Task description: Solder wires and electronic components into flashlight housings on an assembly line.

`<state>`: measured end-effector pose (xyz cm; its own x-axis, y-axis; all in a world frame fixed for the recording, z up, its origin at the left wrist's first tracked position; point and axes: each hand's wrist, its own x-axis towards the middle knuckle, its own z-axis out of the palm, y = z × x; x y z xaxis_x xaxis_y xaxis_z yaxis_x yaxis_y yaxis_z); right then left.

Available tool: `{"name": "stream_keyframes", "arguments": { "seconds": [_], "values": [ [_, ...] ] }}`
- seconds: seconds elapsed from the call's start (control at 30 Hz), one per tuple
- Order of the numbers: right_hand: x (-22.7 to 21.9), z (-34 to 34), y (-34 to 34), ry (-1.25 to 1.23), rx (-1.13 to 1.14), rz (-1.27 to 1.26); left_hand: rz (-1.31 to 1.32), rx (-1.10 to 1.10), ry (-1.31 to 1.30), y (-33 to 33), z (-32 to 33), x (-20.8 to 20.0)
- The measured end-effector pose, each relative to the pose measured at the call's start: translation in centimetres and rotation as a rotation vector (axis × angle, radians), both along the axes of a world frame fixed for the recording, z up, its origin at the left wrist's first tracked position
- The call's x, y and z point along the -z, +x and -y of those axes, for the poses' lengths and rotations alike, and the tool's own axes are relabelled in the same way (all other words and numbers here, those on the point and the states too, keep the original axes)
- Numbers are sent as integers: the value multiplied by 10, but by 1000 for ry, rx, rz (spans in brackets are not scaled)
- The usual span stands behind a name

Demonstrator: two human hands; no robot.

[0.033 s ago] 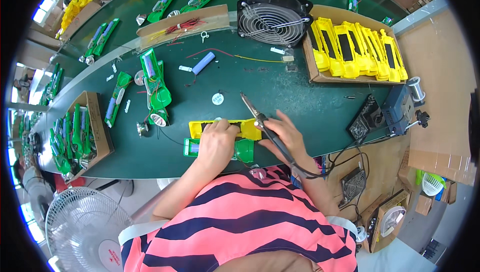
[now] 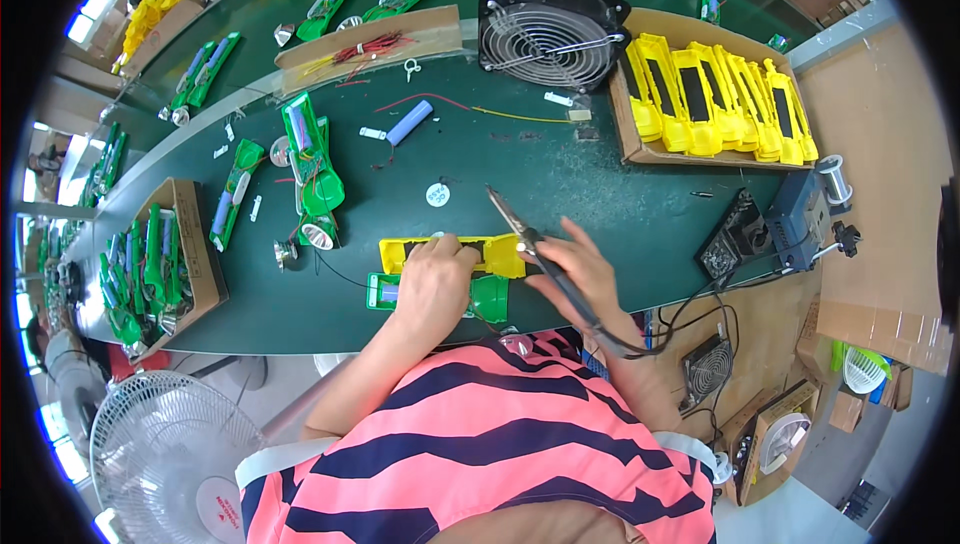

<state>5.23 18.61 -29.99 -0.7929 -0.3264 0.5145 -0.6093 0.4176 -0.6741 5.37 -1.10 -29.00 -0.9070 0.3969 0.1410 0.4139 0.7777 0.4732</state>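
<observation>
Curling the left hand, grip hidden from view, over a yellow casing and green flashlight housing at near-center bench; gripping a soldering iron in the right hand. Best to steady both parts and keep the tip clear.

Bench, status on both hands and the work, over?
Left hand over long yellow plastic casing and long green plastic casing. Right hand gripping slim black-handled soldering iron, tip clear of both. In the way: left hand, hiding casings' middles.
</observation>
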Motion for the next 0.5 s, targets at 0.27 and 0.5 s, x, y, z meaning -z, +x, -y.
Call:
{"name": "stream_keyframes", "arguments": {
  "seconds": [0.27, 0.5],
  "values": [
    [-20, -21, 6, -681, 103, 742, 72, -2, -24, -10, 5, 0],
    [-8, -14, -4, -481, 73, 727, 103, -18, -37, -11, 5, -2]
  ]
}}
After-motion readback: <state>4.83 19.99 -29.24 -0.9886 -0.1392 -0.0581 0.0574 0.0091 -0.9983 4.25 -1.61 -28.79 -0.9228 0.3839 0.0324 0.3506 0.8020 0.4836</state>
